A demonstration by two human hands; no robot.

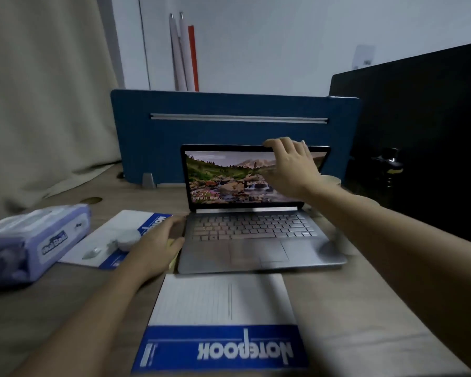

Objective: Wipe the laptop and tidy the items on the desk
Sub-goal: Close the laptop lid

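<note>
The right hand [292,165] was up at the top edge of the laptop [256,213], fingers hooked over the lid's upper rim and the palm across the right part of the lit screen, which showed a mountain stream scene with a clock readout. So that hand had hold of the lid! The left hand [161,240] lay low beside the laptop's left edge, fingers loosely spread and pressed down on something yellow [173,257], of which only a sliver showed under the palm; whether it was gripped or just pinned flat could not be told.

The laptop stood open in the middle of the counter [365,322], keyboard facing the person, its back near a blue divider panel [229,131]. Just in front of it lay a notebook [223,322], white lined page up with a blue band reading NOTEBOOK upside down. A second notebook [114,235] lay to the left, partly under the left hand, with a small round white object [128,238] resting on it. Further left sat a pale purple pack of wipes [33,240]. A dark monitor [419,137] stood at the right.
</note>
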